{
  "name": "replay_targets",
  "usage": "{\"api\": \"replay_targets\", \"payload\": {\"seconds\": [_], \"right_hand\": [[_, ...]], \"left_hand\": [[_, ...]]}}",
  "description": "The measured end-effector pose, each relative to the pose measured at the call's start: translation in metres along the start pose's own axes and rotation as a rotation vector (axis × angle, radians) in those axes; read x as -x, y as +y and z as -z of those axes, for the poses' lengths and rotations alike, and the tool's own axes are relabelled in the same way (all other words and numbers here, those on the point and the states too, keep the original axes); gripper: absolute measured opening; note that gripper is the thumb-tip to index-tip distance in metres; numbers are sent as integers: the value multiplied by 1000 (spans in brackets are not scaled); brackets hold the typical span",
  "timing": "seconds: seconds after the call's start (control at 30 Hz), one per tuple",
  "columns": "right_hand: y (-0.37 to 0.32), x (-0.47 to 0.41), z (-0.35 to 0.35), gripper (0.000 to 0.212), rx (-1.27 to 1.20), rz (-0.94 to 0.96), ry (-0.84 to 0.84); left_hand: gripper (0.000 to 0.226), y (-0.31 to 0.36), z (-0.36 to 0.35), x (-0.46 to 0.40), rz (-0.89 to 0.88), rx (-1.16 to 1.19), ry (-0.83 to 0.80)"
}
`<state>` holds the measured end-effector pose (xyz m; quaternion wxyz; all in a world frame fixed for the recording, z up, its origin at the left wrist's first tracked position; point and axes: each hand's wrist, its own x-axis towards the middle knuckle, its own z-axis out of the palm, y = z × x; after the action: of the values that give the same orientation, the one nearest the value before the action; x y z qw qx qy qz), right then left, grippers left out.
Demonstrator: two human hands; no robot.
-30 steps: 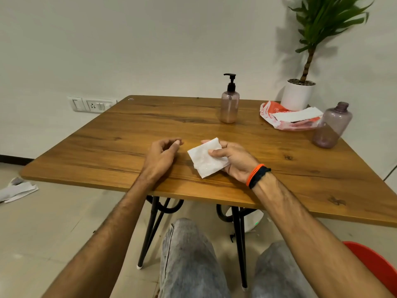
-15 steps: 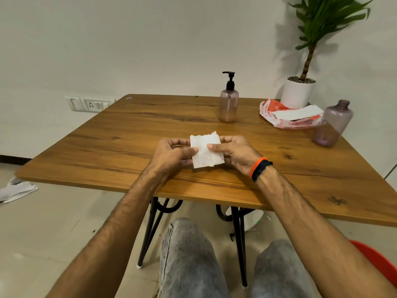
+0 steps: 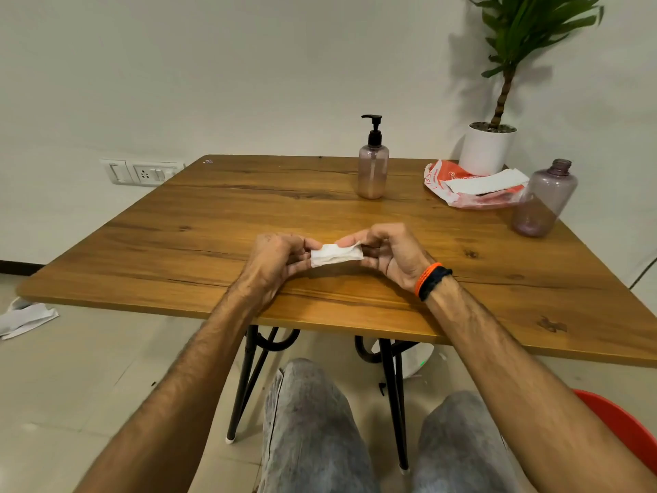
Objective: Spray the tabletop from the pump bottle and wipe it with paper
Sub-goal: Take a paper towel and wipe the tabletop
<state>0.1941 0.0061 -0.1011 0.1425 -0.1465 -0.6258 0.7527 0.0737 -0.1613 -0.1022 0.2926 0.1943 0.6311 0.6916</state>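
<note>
A small white paper (image 3: 336, 256), folded into a narrow strip, is held just above the near middle of the wooden tabletop (image 3: 220, 222). My left hand (image 3: 275, 259) pinches its left end and my right hand (image 3: 389, 252) pinches its right end. The pump bottle (image 3: 372, 165), pinkish with a black pump head, stands upright at the far middle of the table, well beyond both hands.
A capless purple bottle (image 3: 544, 201) stands at the right. An orange and white packet of paper (image 3: 476, 186) lies beside a potted plant (image 3: 489, 147) at the far right corner. Crumpled paper (image 3: 25, 318) lies on the floor at left. A red chair (image 3: 625, 428) shows at bottom right.
My left hand came over and took hold of the paper that my right hand held alone. Both hands have folded the square sheet down into a narrow strip.
</note>
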Motion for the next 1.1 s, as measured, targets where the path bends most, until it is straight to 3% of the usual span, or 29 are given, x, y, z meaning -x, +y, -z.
{"api": "replay_targets", "payload": {"seconds": [0.1, 0.13, 0.27, 0.53, 0.77, 0.83, 0.9, 1.0, 1.1], "right_hand": [[3, -1, 0, 8, 32, 22, 18], [3, -1, 0, 5, 79, 43, 31], [3, -1, 0, 26, 181, 86, 85], [0, -3, -2, 51, 203, -17, 45], [0, -4, -3, 19, 314, -5, 65], [-1, -6, -3, 15, 301, 30, 149], [-3, -10, -1, 16, 362, 106, 286], [-7, -16, 8, 22, 744, 340, 574], [-10, -22, 22, 36, 1200, 424, 518]], "left_hand": [[10, 1, -2, 2, 20, 35, 11], [18, 1, -3, 3, 18, 29, 15], [56, 3, -7, 5, 55, -26, 43], [60, 4, -12, 5, 47, -59, 70], [56, 5, -13, 7, -27, -142, 28], [52, 5, -9, 7, -91, -261, 36], [46, 5, -2, 6, -201, -533, 72], [43, 1, 14, 0, -346, -995, 95], [45, -3, 28, -10, -364, -1247, 54]]}}
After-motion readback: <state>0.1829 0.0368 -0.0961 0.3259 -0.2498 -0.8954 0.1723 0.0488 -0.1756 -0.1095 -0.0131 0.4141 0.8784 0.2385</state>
